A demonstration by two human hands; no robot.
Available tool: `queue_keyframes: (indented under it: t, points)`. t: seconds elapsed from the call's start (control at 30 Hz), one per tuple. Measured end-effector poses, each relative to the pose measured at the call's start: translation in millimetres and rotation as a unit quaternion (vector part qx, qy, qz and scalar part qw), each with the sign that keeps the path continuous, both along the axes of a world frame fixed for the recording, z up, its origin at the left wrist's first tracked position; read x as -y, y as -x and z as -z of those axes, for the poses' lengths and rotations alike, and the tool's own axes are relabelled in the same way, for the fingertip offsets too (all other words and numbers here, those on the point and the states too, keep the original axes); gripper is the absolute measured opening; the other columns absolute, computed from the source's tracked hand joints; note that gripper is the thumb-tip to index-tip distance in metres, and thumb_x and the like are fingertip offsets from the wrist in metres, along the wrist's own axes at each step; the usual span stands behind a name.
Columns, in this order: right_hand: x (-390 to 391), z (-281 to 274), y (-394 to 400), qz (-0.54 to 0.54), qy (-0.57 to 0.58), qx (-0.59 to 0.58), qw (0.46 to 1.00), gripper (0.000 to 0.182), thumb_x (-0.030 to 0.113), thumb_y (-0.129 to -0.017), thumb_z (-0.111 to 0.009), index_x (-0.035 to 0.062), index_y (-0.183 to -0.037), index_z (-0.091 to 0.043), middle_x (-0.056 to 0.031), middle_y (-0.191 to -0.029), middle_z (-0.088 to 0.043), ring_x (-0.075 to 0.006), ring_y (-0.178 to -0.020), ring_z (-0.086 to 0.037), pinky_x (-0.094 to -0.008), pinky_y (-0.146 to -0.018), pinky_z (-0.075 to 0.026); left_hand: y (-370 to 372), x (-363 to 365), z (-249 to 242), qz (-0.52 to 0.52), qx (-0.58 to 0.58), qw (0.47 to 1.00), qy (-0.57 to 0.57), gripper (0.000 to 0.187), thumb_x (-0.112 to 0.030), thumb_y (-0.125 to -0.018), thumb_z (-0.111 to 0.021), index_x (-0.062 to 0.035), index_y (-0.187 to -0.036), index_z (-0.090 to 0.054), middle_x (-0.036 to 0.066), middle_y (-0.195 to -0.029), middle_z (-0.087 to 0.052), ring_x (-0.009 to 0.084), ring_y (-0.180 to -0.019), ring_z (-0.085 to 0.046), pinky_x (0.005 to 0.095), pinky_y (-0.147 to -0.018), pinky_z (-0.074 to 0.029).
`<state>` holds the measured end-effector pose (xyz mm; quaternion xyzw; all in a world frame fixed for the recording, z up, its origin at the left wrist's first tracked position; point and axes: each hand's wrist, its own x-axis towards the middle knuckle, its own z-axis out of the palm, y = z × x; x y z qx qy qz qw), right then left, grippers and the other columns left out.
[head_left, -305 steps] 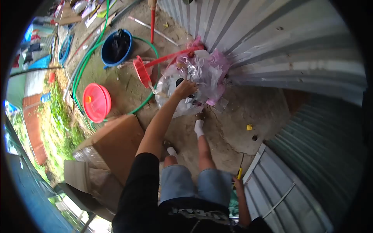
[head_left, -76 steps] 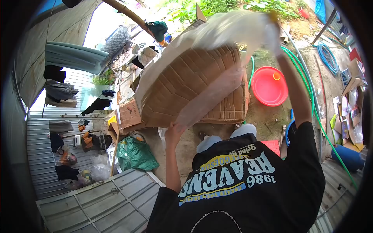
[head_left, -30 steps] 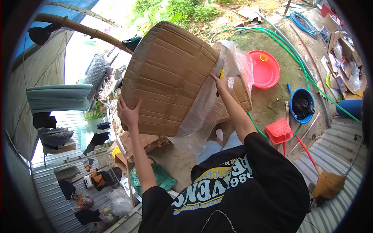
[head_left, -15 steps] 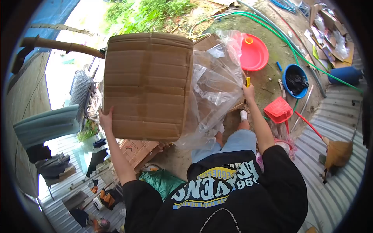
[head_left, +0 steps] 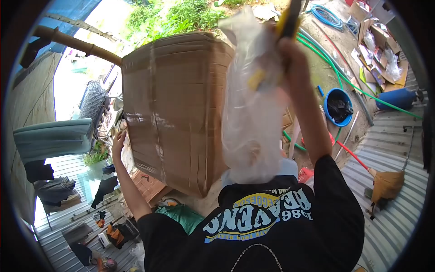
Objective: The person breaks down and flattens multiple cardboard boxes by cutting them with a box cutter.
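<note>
A large brown cardboard box [head_left: 167, 113] with strips of clear tape is held up in front of me, tilted so its right side face shows. My left hand [head_left: 118, 138] grips its lower left edge, fingers partly hidden. My right hand [head_left: 292, 56] is raised at the upper right, closed round a yellow and black tool [head_left: 289, 20], blurred by motion. Clear plastic film [head_left: 253, 131] hangs beside the box, bunched near the right hand, and reaches down to my shirt.
To the right are a blue basin [head_left: 338, 107] holding a black bag, green hoses, a broom [head_left: 387, 185] and a blue cylinder [head_left: 396, 99]. A green sack [head_left: 181, 218] and flat cardboard lie below the box. A bamboo pole [head_left: 77, 45] juts in from the left.
My right hand has risen with the tool, drawing the plastic film up and nearer. The box has turned, showing more of its right side. My left hand stays at its left edge.
</note>
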<state>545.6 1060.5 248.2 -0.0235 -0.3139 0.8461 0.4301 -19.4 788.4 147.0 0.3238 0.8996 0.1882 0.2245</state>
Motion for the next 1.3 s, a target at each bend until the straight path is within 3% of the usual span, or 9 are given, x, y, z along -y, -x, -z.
queue_keyframes:
  t: [0.1,0.17,0.4,0.57,0.63,0.77,0.9,1.13,1.3]
  points:
    - [11,-65,-6,0.124,-0.016,-0.032,0.992,0.04,0.014,-0.074,-0.045,0.0048,-0.112,-0.043,-0.0032,-0.077,-0.049,-0.0134,-0.066,-0.048,-0.028,-0.059,-0.043,-59,-16,-2,0.026,-0.066,0.97,-0.234,0.045,-0.031,-0.084,-0.052,0.001,-0.115,-0.047,0.015,-0.109,-0.054,0.0224,-0.101,-0.051,0.0321,-0.083,-0.041]
    - [-20,-20,-30,0.079,-0.121,0.008,0.989,0.04,0.013,-0.074,-0.043,0.0041,-0.114,-0.043,-0.0034,-0.08,-0.051,-0.0127,-0.068,-0.05,-0.0263,-0.061,-0.044,-168,-36,-17,0.06,0.134,0.9,-0.412,0.035,-0.017,-0.085,-0.048,0.0006,-0.115,-0.045,0.009,-0.118,-0.046,0.0182,-0.107,-0.044,0.0338,-0.087,-0.038]
    - [-6,28,-54,0.221,0.234,0.205,0.924,0.026,0.009,-0.075,-0.048,0.0052,-0.101,-0.05,0.0028,-0.069,-0.047,-0.0043,-0.051,-0.043,-0.017,-0.045,-0.035,-462,-97,3,0.42,-0.166,0.889,-0.072,0.085,-0.058,-0.065,-0.057,-0.0141,-0.132,-0.027,0.012,-0.137,-0.02,0.0293,-0.128,-0.017,0.056,-0.098,-0.015]
    - [-50,65,-176,0.183,0.016,0.342,0.922,0.023,0.005,-0.077,-0.046,0.0059,-0.1,-0.048,0.0015,-0.069,-0.048,-0.0088,-0.052,-0.045,-0.0201,-0.046,-0.038,-439,-95,37,0.381,-0.185,0.904,-0.051,0.093,-0.057,-0.06,-0.062,-0.016,-0.134,-0.022,0.012,-0.137,-0.017,0.0326,-0.128,-0.013,0.067,-0.093,-0.01]
    - [-47,86,-194,0.157,0.041,0.363,0.917,0.019,0.009,-0.078,-0.046,0.0067,-0.097,-0.049,0.0026,-0.066,-0.048,-0.0091,-0.054,-0.047,-0.0221,-0.048,-0.04,-425,-95,32,0.177,-0.102,0.979,0.014,0.093,-0.055,-0.062,-0.063,-0.0114,-0.133,-0.021,0.016,-0.137,-0.015,0.0343,-0.129,-0.011,0.0649,-0.094,-0.011]
    - [-17,123,-159,0.027,0.173,0.098,0.98,0.016,0.014,-0.08,-0.045,0.0073,-0.093,-0.049,0.0022,-0.07,-0.05,-0.0093,-0.056,-0.048,-0.0247,-0.054,-0.043,-490,-136,40,0.087,-0.133,0.984,-0.083,0.09,-0.049,-0.064,-0.065,-0.0067,-0.13,-0.022,0.019,-0.137,-0.015,0.0359,-0.128,-0.012,0.0628,-0.095,-0.014]
    - [-13,51,-129,0.096,0.2,0.19,0.956,0.007,0.008,-0.075,-0.047,0.0111,-0.08,-0.05,0.0049,-0.058,-0.042,-0.0042,-0.045,-0.038,-0.0212,-0.043,-0.034,-496,-154,53,0.05,-0.26,0.948,-0.178,0.084,-0.045,-0.07,-0.064,-0.0031,-0.129,-0.022,0.022,-0.134,-0.019,0.0373,-0.123,-0.024,0.0586,-0.095,-0.019]
    - [-63,203,-249,0.243,0.164,0.333,0.896,0.009,0.005,-0.073,-0.046,0.0117,-0.069,-0.041,0.0019,-0.053,-0.035,-0.0088,-0.04,-0.033,-0.0235,-0.039,-0.029,-350,-141,37,0.04,-0.256,0.936,-0.239,0.067,-0.043,-0.07,-0.064,-0.0106,-0.123,-0.037,0.012,-0.118,-0.045,0.0324,-0.106,-0.047,0.0412,-0.085,-0.04]
    - [-36,280,-409,0.405,0.171,0.533,0.723,0.014,0.003,-0.073,-0.05,0.0133,-0.08,-0.045,0.0012,-0.057,-0.047,-0.0061,-0.036,-0.038,-0.0194,-0.032,-0.031,-334,-134,24,0.108,-0.253,0.944,-0.18,0.058,-0.034,-0.077,-0.058,-0.0042,-0.122,-0.038,0.017,-0.124,-0.039,0.0306,-0.113,-0.041,0.0392,-0.092,-0.036]
